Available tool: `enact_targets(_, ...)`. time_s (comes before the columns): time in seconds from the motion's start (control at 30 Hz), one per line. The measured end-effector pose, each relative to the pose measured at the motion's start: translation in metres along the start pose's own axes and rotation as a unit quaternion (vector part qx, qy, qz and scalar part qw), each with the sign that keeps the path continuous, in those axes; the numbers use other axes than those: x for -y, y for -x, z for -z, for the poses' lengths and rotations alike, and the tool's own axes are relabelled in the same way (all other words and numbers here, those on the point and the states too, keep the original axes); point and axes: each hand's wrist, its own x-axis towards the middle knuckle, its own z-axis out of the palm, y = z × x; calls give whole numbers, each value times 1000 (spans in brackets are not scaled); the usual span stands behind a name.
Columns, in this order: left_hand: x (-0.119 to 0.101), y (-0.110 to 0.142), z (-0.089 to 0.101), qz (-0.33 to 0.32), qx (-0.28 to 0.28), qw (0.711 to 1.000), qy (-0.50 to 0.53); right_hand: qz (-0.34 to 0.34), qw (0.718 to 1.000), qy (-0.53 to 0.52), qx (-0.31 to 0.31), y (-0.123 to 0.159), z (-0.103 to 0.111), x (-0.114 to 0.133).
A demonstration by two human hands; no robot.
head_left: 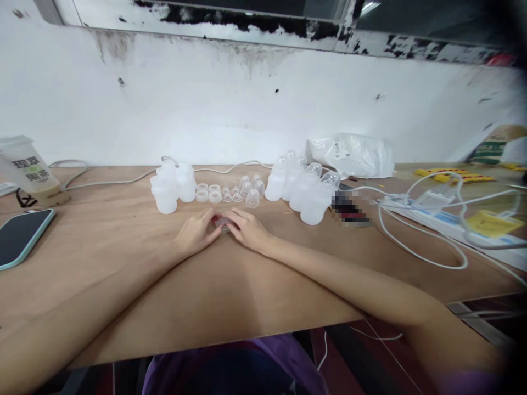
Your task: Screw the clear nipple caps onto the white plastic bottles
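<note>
1. Your left hand [196,232] and right hand [249,230] meet well back from the front edge of the counter [242,280], fingertips closed on a small clear piece [223,223].
2. You seem to be at a two-handed handling step; the next move likely calls for a steady, even pinch from both sides.
3. Your fingers cover most of that piece; you can't tell its shape, or whether it is one part or two.
4. Just beyond sit rings [214,194], teats [236,195] and clear caps [252,198], between plain bottles [167,197] and capped bottles [313,206].
5. Near the counter's back edge lies a plastic bag [358,156], contents unclear.
</note>
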Motion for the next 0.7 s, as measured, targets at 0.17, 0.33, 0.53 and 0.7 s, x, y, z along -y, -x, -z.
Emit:
enact_targets(0.17, 2, -1, -1, 23, 1, 999, 40, 3, 1000, -5, 14, -2, -1, 0)
enact_targets(0.33, 4, -4, 0, 61, -22, 994, 86, -40, 999, -17, 0, -4, -4, -3)
enact_targets(0.53, -3, -6, 3, 91, -17, 988, 122, -9, 998, -48, -33, -3, -4, -2)
enact_targets(0.7, -5, -7, -1, 124, -25, 982, 141, -19, 997, -55, -44, -3, -4, 0)
